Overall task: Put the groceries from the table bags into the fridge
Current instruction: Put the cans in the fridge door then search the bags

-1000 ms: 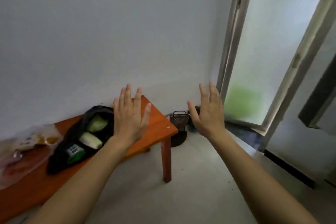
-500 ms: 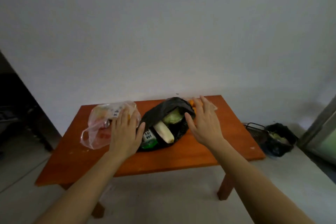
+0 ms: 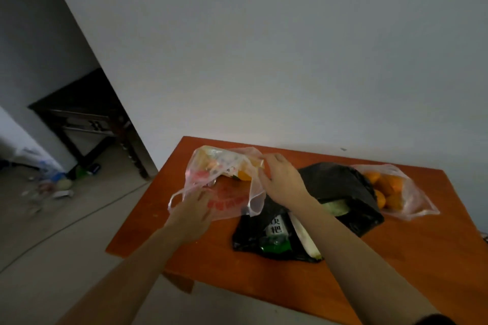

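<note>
Clear plastic bag (image 3: pixel 224 163) lies just left of the black bag (image 3: pixel 340 182), mouth facing the person: right hand (image 3: pixel 282 179) pinches the rim beside that bag, left hand (image 3: pixel 192 210) is at the far handle, its fingers' grip unclear

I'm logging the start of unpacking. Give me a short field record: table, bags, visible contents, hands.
table: orange wood, holds three bags
printed bag: left, clear, red print
black bag: middle, open; radish and green packet show
oranges bag: right, clear
left hand: on printed bag's near side, grip unclear
right hand: pinches printed bag's rim
</note>
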A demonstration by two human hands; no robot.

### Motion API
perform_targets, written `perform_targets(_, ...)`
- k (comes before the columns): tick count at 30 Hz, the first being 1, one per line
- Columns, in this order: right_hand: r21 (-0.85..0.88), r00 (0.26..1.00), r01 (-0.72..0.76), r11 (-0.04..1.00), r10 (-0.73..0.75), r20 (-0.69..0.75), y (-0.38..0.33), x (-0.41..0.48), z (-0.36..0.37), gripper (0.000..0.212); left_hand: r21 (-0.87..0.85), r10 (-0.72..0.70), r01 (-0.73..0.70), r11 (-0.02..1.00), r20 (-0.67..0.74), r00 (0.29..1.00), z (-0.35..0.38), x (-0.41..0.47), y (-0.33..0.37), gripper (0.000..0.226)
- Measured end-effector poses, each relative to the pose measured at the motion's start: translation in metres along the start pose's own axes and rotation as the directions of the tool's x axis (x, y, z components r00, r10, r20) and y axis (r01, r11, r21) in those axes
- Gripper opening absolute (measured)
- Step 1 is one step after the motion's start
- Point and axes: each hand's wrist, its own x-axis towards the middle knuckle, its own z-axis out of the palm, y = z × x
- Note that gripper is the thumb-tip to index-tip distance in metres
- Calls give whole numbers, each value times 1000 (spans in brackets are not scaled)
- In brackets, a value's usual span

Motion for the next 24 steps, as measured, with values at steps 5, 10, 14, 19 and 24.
perform_targets(5, 5, 964, -19, 1000, 17, 267, -6, 55, 69, 29, -109, 57, -44, 993, 128, 990, 39, 57, -45, 45)
perform_targets(10, -41, 877, -170, 985, 170, 450, -6, 94, 135, 29, -160, 149, -110, 981, 256, 955, 70, 131, -105, 51)
perform_targets(14, -131, 806, -278, 952, 305, 507, -7, 122, 170, 33, -144, 111, -82, 986, 210, 971, 72, 184, -169, 54)
perform_targets(19, -250, 766, -381, 890, 455, 454, 3, 158, 194, 56, -167, 6, 18, 986, 145, 989, 61, 248, -230, 48)
perform_targets(24, -281, 724, -475, 834, 551, 415, 7, 190, 196, 54, -249, -12, 54, 967, 166, 986, 59, 274, -246, 45)
